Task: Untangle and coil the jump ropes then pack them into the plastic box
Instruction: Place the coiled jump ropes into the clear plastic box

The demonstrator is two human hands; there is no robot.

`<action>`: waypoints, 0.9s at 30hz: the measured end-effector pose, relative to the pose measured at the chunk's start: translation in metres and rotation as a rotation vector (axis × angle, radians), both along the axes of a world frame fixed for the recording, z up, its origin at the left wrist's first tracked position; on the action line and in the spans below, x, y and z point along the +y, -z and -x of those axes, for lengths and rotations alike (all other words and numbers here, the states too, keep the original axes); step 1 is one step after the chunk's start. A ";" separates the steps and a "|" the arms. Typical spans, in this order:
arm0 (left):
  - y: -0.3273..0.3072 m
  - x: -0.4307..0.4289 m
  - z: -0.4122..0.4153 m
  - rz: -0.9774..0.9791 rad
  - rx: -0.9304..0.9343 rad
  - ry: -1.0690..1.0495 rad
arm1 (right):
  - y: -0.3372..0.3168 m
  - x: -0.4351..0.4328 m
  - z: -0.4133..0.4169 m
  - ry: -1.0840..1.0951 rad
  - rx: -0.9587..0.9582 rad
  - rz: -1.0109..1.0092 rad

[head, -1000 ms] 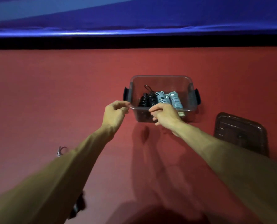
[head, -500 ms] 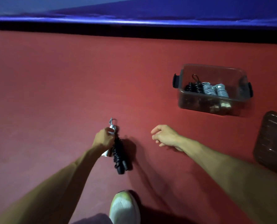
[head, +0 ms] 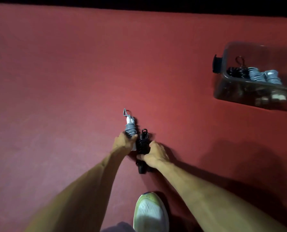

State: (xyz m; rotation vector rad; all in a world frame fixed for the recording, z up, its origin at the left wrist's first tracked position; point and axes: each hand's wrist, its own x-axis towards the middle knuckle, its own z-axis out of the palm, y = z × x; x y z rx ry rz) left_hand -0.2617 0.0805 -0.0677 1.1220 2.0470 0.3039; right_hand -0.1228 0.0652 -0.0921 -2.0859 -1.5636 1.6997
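1. The left hand (head: 125, 142) is curling its fingers round the lower part of the grey rope bundle (head: 130, 128). The right hand (head: 153, 154) is closing its fingers over the middle of the black rope bundle (head: 143, 144). Both bundles are sitting low against the red floor (head: 72, 81), well apart from the plastic box (head: 249, 91), to the left of it and nearer the person.
2. The likeliest trouble, as I am judging it, is a wrap slipping loose on the carry. Each hand is gripping only part of its bundle, so the free windings could slide along the handles and unravel.
3. The small loop sticking out of the far end of the grey bundle could also be catching on the black one, since the two are lying just beside each other, perhaps touching.
4. At the box, the coils already packed (head: 256, 75) are filling the near side. Pushing two more in at once could be dislodging them or leaving an end hanging over the rim.
5. Both bundles are pointing away from the person, with their long axes running roughly parallel to the left wall of the box. The grey one is leaning slightly away from the box at its far end. The black one is reaching back towards the shoe (head: 150, 213).
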 end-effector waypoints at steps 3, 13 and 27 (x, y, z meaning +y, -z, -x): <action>0.000 -0.004 -0.006 0.048 -0.090 -0.146 | -0.004 0.006 -0.019 0.011 0.003 0.047; -0.043 0.018 -0.111 0.131 -0.750 -0.166 | -0.074 0.008 -0.175 0.430 0.209 0.002; -0.130 0.120 -0.297 0.037 -1.086 0.176 | -0.161 0.090 -0.361 0.761 0.374 -0.459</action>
